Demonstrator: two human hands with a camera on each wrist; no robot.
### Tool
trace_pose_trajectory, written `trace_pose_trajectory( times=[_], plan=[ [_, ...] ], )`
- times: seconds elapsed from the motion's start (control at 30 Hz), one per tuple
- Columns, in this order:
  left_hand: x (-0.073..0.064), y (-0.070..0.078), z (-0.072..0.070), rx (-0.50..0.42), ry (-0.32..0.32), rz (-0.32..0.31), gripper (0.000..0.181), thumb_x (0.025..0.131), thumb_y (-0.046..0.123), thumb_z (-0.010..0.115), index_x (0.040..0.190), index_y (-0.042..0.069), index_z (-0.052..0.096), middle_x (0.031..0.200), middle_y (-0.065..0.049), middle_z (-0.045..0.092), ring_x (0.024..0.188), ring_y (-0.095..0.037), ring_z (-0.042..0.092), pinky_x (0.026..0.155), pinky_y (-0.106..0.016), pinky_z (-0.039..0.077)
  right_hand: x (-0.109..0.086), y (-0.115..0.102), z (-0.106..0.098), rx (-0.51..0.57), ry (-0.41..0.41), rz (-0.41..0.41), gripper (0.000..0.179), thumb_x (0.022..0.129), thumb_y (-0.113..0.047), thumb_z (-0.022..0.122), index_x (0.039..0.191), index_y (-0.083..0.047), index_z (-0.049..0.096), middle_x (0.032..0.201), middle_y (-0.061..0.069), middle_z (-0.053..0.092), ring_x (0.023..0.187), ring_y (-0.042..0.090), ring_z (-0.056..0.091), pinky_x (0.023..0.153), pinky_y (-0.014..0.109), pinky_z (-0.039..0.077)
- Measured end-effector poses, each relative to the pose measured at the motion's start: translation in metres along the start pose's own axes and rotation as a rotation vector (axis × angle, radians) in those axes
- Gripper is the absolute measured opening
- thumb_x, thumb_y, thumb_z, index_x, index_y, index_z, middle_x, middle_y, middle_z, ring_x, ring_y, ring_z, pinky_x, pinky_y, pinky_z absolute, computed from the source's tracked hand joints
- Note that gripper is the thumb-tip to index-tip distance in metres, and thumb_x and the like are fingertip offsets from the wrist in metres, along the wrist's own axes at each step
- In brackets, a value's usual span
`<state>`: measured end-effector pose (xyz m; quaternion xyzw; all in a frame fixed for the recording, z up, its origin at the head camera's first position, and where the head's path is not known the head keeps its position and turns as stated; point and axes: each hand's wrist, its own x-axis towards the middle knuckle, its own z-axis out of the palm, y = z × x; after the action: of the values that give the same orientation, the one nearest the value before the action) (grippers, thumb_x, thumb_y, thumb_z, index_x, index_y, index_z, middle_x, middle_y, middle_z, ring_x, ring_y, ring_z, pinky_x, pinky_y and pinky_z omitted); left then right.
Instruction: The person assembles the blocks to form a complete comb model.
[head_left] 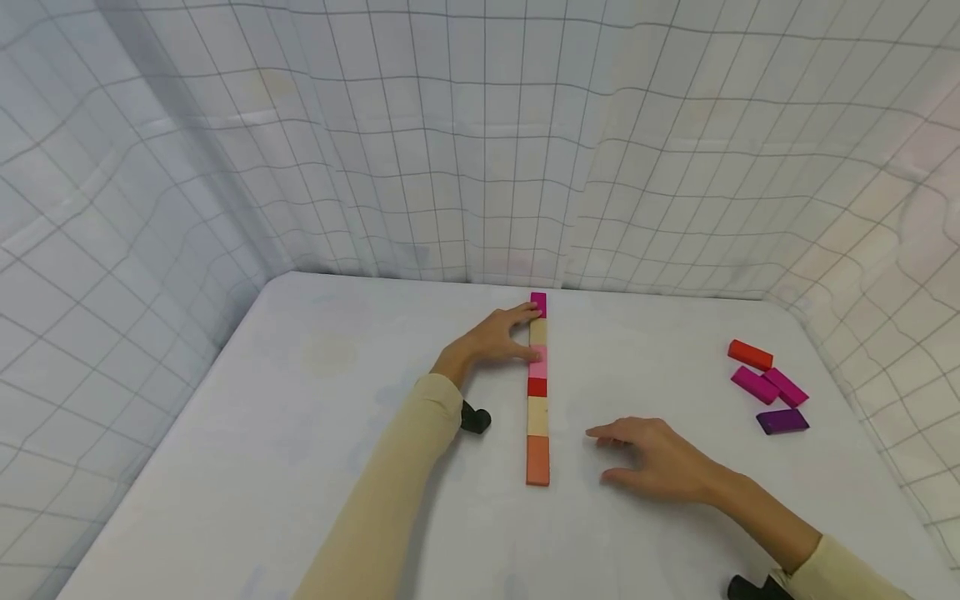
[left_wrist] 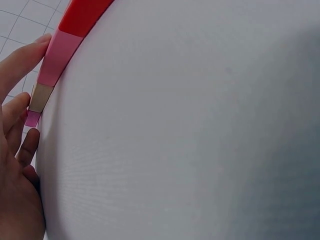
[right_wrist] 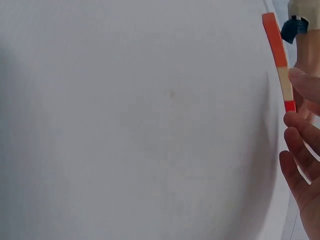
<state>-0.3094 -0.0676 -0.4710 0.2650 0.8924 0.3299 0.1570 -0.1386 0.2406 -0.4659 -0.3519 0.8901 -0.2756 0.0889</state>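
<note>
A straight row of flat blocks runs away from me on the white table: an orange block [head_left: 537, 460] nearest, then a cream block [head_left: 537, 416], a red block [head_left: 537, 387], a pink block [head_left: 537, 367], another cream block [head_left: 538, 332] and a magenta block [head_left: 538, 298] farthest. My left hand [head_left: 497, 335] reaches in from the left, its thumb at the pink block and its fingertips at the magenta one. In the left wrist view, the fingers lie along the row's side. To the right of the orange block, my right hand [head_left: 656, 460] is held apart from the row, fingers loosely bent, holding nothing.
Off to the right lies a loose group: a red-orange block [head_left: 750, 355], two magenta blocks [head_left: 753, 385] touching each other, and a purple block [head_left: 782, 421]. White grid-patterned curtains [head_left: 450, 150] enclose the table's back and sides.
</note>
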Motion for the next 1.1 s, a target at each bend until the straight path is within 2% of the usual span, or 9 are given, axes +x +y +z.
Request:
trace_pose_trajectory(
  times=[0.17, 0.33, 0.53, 0.67, 0.8, 0.9, 1.1],
  plan=[
    [0.0, 0.0, 0.0, -0.006, 0.001, -0.006, 0.085, 0.09, 0.043, 0.077, 0.162, 0.021, 0.037, 0.17, 0.003, 0.023, 0.153, -0.031, 0.02, 0.122, -0.053, 0.022, -0.016, 0.018, -0.014, -0.008, 0.108, -0.01, 0.05, 0.087, -0.025, 0.087, 0.133, -0.014, 0.07, 0.112, -0.011, 0.07, 0.098, 0.011, 0.064, 0.084, 0.035, 0.059],
    [0.0, 0.001, 0.001, 0.002, -0.002, -0.015, 0.085, 0.091, 0.043, 0.076, 0.163, 0.021, 0.037, 0.17, 0.003, 0.024, 0.153, -0.032, 0.019, 0.121, -0.055, 0.022, -0.029, 0.033, -0.024, -0.037, 0.186, 0.014, 0.049, 0.084, -0.019, 0.089, 0.13, -0.012, 0.072, 0.108, -0.011, 0.071, 0.094, 0.011, 0.064, 0.081, 0.034, 0.059],
    [0.001, 0.0, 0.001, 0.013, -0.007, -0.011, 0.086, 0.091, 0.043, 0.076, 0.163, 0.02, 0.036, 0.17, 0.002, 0.022, 0.154, -0.032, 0.017, 0.122, -0.055, 0.021, -0.046, 0.054, -0.039, -0.09, 0.261, 0.094, 0.05, 0.081, -0.017, 0.09, 0.128, -0.01, 0.072, 0.105, -0.009, 0.072, 0.091, 0.013, 0.065, 0.078, 0.03, 0.059],
    [0.002, 0.0, 0.002, -0.001, -0.002, 0.002, 0.085, 0.091, 0.043, 0.076, 0.163, 0.019, 0.036, 0.17, 0.002, 0.023, 0.154, -0.031, 0.018, 0.122, -0.054, 0.021, -0.064, 0.071, -0.052, -0.108, 0.333, 0.149, 0.05, 0.08, -0.015, 0.091, 0.127, -0.009, 0.072, 0.104, -0.006, 0.073, 0.091, 0.014, 0.065, 0.078, 0.021, 0.056],
    [0.004, -0.001, 0.002, 0.009, -0.007, 0.006, 0.086, 0.091, 0.043, 0.075, 0.163, 0.02, 0.036, 0.17, 0.003, 0.023, 0.154, -0.029, 0.019, 0.122, -0.052, 0.022, -0.082, 0.088, -0.063, -0.107, 0.393, 0.169, 0.051, 0.08, -0.012, 0.091, 0.126, -0.007, 0.072, 0.105, 0.0, 0.075, 0.091, 0.015, 0.066, 0.078, 0.012, 0.051],
    [0.003, -0.002, 0.002, 0.024, -0.016, 0.005, 0.086, 0.091, 0.045, 0.075, 0.163, 0.02, 0.035, 0.17, 0.003, 0.022, 0.154, -0.029, 0.019, 0.122, -0.052, 0.021, -0.094, 0.098, -0.071, -0.122, 0.416, 0.231, 0.049, 0.08, -0.016, 0.091, 0.125, -0.006, 0.072, 0.108, 0.005, 0.076, 0.093, 0.021, 0.068, 0.078, 0.009, 0.048],
    [0.003, 0.001, -0.004, 0.059, -0.03, 0.008, 0.086, 0.091, 0.047, 0.075, 0.163, 0.019, 0.036, 0.17, 0.001, 0.022, 0.154, -0.032, 0.018, 0.122, -0.052, 0.02, -0.115, 0.116, -0.085, -0.153, 0.416, 0.383, 0.045, 0.083, -0.022, 0.089, 0.12, -0.004, 0.073, 0.114, 0.019, 0.071, 0.103, 0.041, 0.063, 0.075, 0.017, 0.049]
  ],
)
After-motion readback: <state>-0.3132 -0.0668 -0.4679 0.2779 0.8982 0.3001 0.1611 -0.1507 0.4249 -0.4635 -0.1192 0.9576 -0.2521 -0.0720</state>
